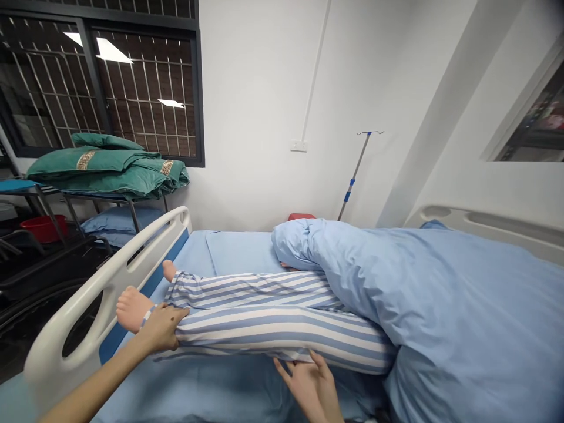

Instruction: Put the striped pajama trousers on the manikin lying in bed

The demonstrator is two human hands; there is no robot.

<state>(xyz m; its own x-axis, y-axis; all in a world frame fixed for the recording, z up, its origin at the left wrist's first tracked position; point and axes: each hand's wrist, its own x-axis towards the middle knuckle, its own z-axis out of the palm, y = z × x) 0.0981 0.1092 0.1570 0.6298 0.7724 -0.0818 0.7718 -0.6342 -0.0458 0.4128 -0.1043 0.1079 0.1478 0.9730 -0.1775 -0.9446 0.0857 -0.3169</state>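
Note:
Two legs in blue-and-white striped trousers lie stretched across the bed; they may be a manikin's, and I cannot tell for sure. The near leg (264, 330) is between my hands, and the far leg (259, 288) rests behind it. My left hand (164, 326) is closed round the near ankle at the trouser cuff, beside the bare foot (133, 308). Under the knee, my right hand (311, 385) has its palm up, thumb against the fabric, some fingers hidden beneath the leg. A light blue quilt (423, 294) covers the thighs and upper body.
A white footboard (118, 258) closes the bed's left end; a headboard (506, 229) stands at the right. Behind the bed rises an IV pole (353, 176). Folded green bedding (110, 167) lies on a rack below the window. A red basin (43, 228) sits at far left.

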